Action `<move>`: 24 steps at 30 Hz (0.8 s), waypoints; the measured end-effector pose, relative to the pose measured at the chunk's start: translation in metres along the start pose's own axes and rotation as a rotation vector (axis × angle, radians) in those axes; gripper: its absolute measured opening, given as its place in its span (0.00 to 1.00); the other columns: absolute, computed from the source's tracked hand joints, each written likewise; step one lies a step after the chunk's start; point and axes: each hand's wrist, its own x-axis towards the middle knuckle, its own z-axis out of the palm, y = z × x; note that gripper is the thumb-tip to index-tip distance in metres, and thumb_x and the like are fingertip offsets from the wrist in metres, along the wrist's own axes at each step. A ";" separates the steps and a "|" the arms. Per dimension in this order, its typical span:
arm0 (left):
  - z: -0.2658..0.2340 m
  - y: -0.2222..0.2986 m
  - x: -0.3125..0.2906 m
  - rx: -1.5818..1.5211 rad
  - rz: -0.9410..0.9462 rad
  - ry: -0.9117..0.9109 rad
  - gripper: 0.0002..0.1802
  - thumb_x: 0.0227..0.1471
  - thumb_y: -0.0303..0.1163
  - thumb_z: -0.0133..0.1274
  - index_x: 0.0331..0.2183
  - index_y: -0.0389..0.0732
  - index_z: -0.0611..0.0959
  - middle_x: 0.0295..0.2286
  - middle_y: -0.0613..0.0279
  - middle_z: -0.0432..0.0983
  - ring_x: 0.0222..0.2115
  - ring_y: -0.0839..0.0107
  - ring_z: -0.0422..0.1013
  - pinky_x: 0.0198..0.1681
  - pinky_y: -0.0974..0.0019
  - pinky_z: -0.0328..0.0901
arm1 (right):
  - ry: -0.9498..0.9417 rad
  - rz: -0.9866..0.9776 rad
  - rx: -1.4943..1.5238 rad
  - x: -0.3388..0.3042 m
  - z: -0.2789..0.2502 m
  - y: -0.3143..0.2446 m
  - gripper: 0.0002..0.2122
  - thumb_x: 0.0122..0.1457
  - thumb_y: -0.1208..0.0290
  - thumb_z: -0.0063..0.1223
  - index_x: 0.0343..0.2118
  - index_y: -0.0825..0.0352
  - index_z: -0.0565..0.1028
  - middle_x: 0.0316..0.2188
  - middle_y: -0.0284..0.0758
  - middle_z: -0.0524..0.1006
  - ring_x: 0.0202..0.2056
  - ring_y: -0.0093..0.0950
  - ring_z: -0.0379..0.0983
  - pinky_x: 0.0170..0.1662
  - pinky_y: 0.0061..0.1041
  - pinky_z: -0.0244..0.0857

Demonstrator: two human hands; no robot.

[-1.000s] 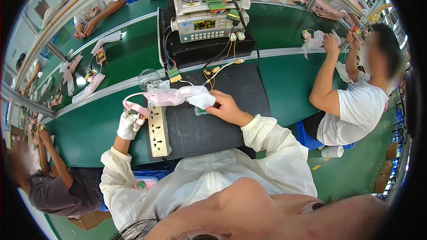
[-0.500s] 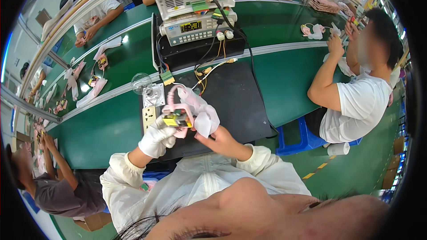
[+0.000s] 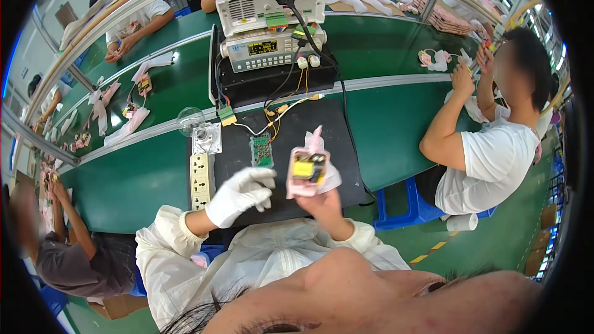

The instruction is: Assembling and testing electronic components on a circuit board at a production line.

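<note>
My right hand [image 3: 323, 208], bare, holds up a pink plastic housing [image 3: 292, 176] over the black mat. An electronic assembly with a yellow-wrapped part [image 3: 303, 169] and dark components sits inside its frame. Translucent white wrapping [image 3: 331, 179] hangs beside the housing, partly behind it. To the left, my left hand [image 3: 243, 195] wears a white glove; its fingers are loosely spread with nothing between them, apart from the housing. Just beyond that glove a green circuit board [image 3: 261, 151] lies on the black mat [image 3: 337, 142].
A cream socket strip [image 3: 200, 180] and a clear bulb [image 3: 193, 122] on a white base stand at the left. Stacked bench instruments [image 3: 266, 46] with cables occupy the back. A green connector [image 3: 227, 115] trails wires. Co-workers sit at both sides, one in a white shirt [image 3: 498, 154].
The housing has moved right, away from my gloved left hand, which has let go. My right hand now holds it alone and it is turned upright. The green circuit board has come into sight.
</note>
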 end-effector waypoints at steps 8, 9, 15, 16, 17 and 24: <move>-0.143 -0.011 0.008 0.305 0.835 0.668 0.19 0.54 0.25 0.54 0.49 0.36 0.72 0.39 0.62 0.73 0.37 0.72 0.71 0.43 0.68 0.66 | 0.202 -0.132 -0.574 0.053 -0.079 -0.127 0.26 0.54 0.66 0.61 0.54 0.69 0.65 0.38 0.31 0.75 0.30 0.17 0.70 0.32 0.16 0.64; -0.172 -0.018 0.013 0.381 0.833 0.800 0.21 0.53 0.27 0.55 0.49 0.37 0.73 0.40 0.61 0.73 0.38 0.70 0.71 0.45 0.66 0.66 | 0.210 -0.121 -0.619 0.060 -0.104 -0.132 0.22 0.55 0.67 0.60 0.50 0.70 0.69 0.35 0.31 0.75 0.29 0.17 0.69 0.30 0.17 0.63; -0.309 -0.056 0.008 1.066 0.441 1.226 0.27 0.49 0.32 0.60 0.51 0.39 0.73 0.45 0.55 0.71 0.43 0.63 0.71 0.51 0.64 0.64 | 0.449 0.003 -0.917 0.113 -0.202 -0.142 0.16 0.57 0.56 0.57 0.33 0.68 0.75 0.24 0.30 0.74 0.23 0.16 0.67 0.25 0.17 0.58; -0.311 -0.054 0.008 1.132 0.417 1.235 0.28 0.48 0.33 0.60 0.51 0.39 0.74 0.47 0.53 0.69 0.46 0.60 0.69 0.52 0.62 0.64 | 0.480 0.056 -0.955 0.117 -0.202 -0.142 0.18 0.58 0.54 0.56 0.31 0.68 0.75 0.23 0.31 0.74 0.23 0.16 0.67 0.24 0.18 0.58; -0.315 -0.052 0.009 1.199 0.393 1.242 0.29 0.46 0.34 0.60 0.51 0.39 0.74 0.49 0.50 0.68 0.48 0.57 0.68 0.52 0.60 0.64 | 0.475 0.062 -0.959 0.118 -0.202 -0.142 0.18 0.58 0.54 0.56 0.31 0.68 0.75 0.23 0.31 0.74 0.23 0.16 0.67 0.24 0.18 0.58; -0.329 -0.016 0.031 1.395 0.241 1.358 0.32 0.44 0.41 0.60 0.51 0.40 0.74 0.52 0.48 0.66 0.52 0.52 0.65 0.54 0.57 0.62 | 0.678 0.114 -1.623 0.119 -0.209 -0.138 0.23 0.58 0.50 0.53 0.30 0.72 0.75 0.20 0.41 0.75 0.25 0.31 0.75 0.24 0.31 0.65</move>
